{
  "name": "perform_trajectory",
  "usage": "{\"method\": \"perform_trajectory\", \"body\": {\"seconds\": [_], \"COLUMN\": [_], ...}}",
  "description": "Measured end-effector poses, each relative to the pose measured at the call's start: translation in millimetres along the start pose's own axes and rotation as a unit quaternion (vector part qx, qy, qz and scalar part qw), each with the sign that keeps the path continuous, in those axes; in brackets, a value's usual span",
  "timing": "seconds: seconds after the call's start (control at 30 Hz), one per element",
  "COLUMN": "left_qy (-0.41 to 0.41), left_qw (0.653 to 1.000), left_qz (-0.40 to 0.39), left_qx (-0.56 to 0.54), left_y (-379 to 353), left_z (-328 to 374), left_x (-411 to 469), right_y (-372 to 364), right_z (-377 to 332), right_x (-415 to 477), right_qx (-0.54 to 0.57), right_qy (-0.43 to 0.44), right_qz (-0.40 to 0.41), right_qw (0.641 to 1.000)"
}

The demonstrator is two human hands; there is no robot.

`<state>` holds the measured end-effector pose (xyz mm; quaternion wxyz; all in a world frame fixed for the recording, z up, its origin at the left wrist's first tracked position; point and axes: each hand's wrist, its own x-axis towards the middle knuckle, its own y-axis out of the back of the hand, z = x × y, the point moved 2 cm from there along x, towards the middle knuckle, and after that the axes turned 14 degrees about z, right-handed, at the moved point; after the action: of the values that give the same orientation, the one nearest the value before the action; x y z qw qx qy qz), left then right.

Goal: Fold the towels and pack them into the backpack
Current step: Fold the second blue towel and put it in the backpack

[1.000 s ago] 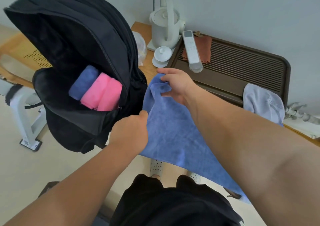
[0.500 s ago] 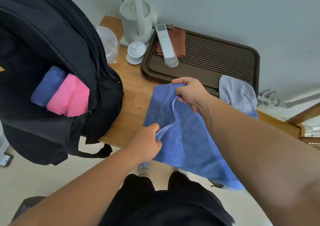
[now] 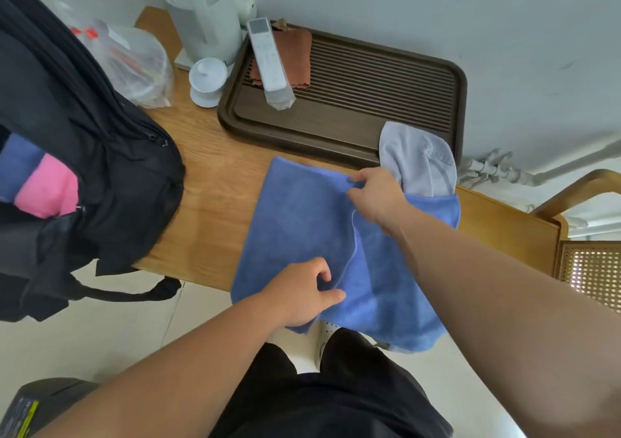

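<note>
Drawn rightward since earlier frame: blue towel [image 3: 295,222] flap, pinched near end in left hand [image 3: 302,294], far end in right hand [image 3: 376,195]. Risk: overhanging portion dragging fold off table [image 3: 215,209].

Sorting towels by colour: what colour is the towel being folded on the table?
The towel is plain blue; the head view shows it best.

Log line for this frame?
phase: folding | left hand: pinches blue towel, near end | right hand: pinches far end | backpack: holds pink towel, blue roll
</note>
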<state>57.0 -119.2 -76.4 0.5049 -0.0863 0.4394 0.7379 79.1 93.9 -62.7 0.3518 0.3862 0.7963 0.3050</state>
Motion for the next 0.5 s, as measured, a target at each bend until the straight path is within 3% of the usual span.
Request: {"method": "perform_trajectory", "body": {"seconds": [0.1, 0.2, 0.3, 0.4, 0.5], "left_qy": [0.021, 0.03, 0.065, 0.146, 0.192], "left_qw": [0.999, 0.982, 0.959, 0.941, 0.94], "left_qz": [0.033, 0.177, 0.269, 0.291, 0.258], "left_qx": [0.035, 0.063, 0.065, 0.086, 0.116], "left_y": [-4.1, 14.5, 38.0, 56.0, 62.8], "left_z": [-3.2, -14.7, -35.4, -56.5, -70.7], "left_x": [7.0, 16.5, 22.5, 25.0, 27.5], "right_y": [-3.0, -7.3, -20.5, -36.2, -49.2], "right_z": [10.0, 10.6, 12.9, 12.3, 7.0], "right_x": [-8.1, -25.0, -40.0, -45.1, -41.6], "right_qx": [-0.128, -0.183, -0.252, -0.284, -0.286], "right_qy": [0.11, 0.201, 0.253, 0.268, 0.251], "right_qz": [0.016, 0.017, -0.049, -0.111, -0.142], "right_qw": [0.986, 0.962, 0.933, 0.914, 0.914]}}
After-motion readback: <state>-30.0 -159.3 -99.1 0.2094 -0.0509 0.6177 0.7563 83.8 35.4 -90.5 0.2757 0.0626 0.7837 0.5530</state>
